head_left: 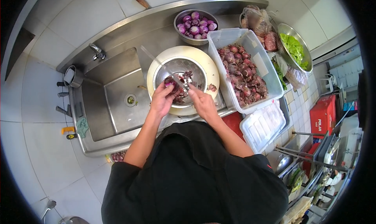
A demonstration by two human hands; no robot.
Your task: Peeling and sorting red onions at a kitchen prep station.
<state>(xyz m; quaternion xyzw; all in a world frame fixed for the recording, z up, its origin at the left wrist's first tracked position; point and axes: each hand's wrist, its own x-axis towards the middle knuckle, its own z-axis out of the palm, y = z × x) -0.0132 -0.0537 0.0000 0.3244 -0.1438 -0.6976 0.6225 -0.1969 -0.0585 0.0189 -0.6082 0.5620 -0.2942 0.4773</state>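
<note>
My left hand (161, 100) is closed around a red onion (169, 82), holding it over a perforated metal colander (199, 69). In my right hand (203, 104) is a knife (161, 64), its long blade reaching up and left across the onion. Loose onion skins (181, 98) lie in the colander, which rests on a round cream-coloured board or basin (212, 73); which one I cannot tell. A metal bowl (177, 33) of peeled purple onions (194, 30) stands behind it. To the right, a clear plastic bin (232, 34) holds many unpeeled red onions (246, 72).
A steel sink (121, 106) with a faucet (97, 51) lies to the left. Beyond the bin are a bowl of lettuce (291, 47) and bagged food (258, 22). A plastic lid (263, 125) leans below the bin. A red crate (323, 114) stands further right.
</note>
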